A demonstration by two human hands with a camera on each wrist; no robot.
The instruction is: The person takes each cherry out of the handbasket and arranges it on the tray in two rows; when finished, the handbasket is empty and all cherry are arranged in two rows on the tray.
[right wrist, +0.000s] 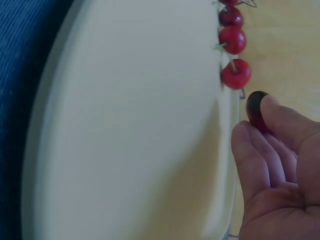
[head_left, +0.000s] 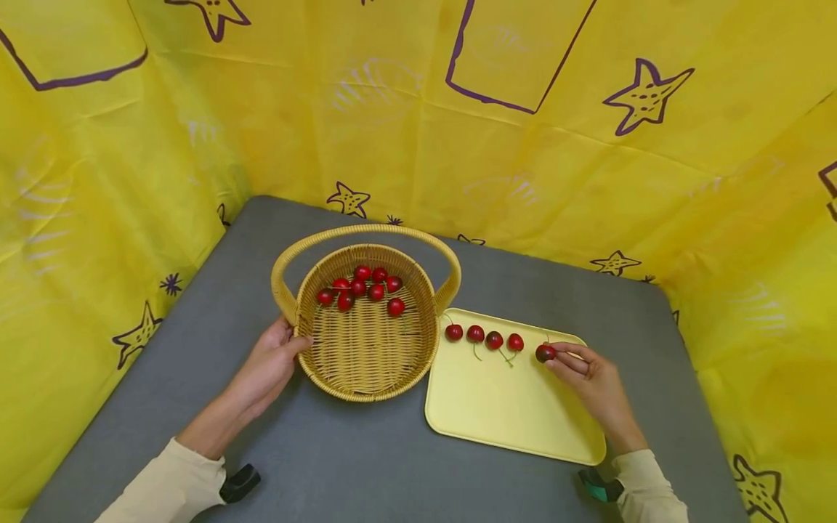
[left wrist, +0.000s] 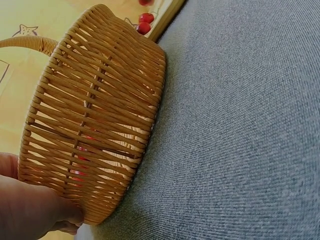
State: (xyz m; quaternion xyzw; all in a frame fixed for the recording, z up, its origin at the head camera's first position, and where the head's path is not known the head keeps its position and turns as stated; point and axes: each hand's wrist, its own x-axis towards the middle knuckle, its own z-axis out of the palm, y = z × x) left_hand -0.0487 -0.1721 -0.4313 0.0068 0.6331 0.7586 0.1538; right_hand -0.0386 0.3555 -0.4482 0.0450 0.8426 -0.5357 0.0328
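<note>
A round wicker basket (head_left: 369, 363) with a tall handle holds several red cherries (head_left: 358, 288), mostly toward its back. My left hand (head_left: 271, 359) grips the basket's left rim; in the left wrist view its thumb and fingers (left wrist: 35, 210) pinch the woven wall (left wrist: 95, 110). Beside the basket on the right lies a pale yellow tray (head_left: 510, 407), with several cherries (head_left: 475, 334) in a row near its back edge. At the right end of that row, my right hand (head_left: 598, 388) pinches a dark red cherry (head_left: 545, 353) between thumb and fingertips, also visible in the right wrist view (right wrist: 257, 111).
A grey cloth-covered table (head_left: 346, 457) lies under the basket and tray. Yellow fabric (head_left: 418, 145) printed with purple starfish hangs around its back and sides. The basket's arched handle (head_left: 366, 229) stands up behind the bowl.
</note>
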